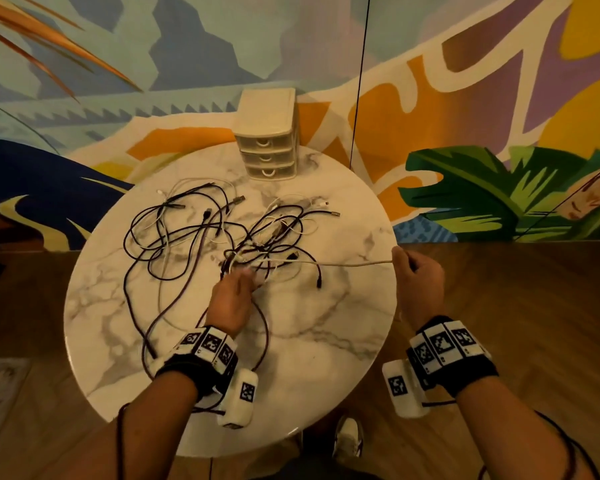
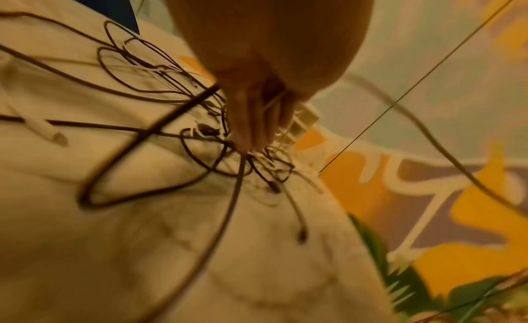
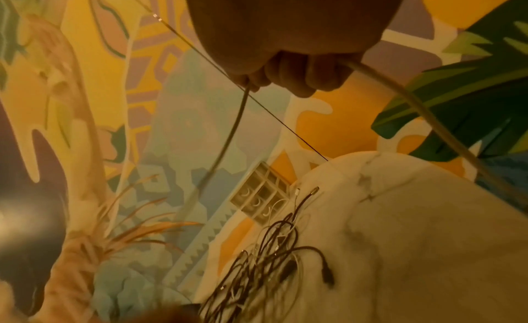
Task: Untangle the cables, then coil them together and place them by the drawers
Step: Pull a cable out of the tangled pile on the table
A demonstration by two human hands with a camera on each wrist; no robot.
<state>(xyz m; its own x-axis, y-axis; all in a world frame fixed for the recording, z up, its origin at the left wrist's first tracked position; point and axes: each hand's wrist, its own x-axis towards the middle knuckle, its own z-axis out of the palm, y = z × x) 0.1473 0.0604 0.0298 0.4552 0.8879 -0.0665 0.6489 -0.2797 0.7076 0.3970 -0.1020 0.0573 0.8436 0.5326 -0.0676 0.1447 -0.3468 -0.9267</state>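
Note:
A tangle of black and white cables (image 1: 201, 233) sprawls over the far half of the round marble table (image 1: 309, 341). My left hand (image 1: 238, 284) is at the knot in the middle, its fingertips (image 2: 248, 145) brought together on the cable tangle (image 2: 171, 102). My right hand (image 1: 413, 271) hovers past the table's right edge, fist closed round a white cable (image 1: 354, 263) that runs taut back to the knot. In the right wrist view the white cable (image 3: 414, 106) leaves both sides of my curled fingers (image 3: 288, 77). A cream three-drawer unit (image 1: 266, 133) stands at the far edge.
A painted mural wall (image 1: 465, 98) rises just behind the table, with a thin dark line (image 1: 361, 81) running down it. Wooden floor (image 1: 516, 323) surrounds the table. A loose black plug end (image 1: 318, 283) lies right of the knot. A shoe (image 1: 349, 438) shows below the near edge.

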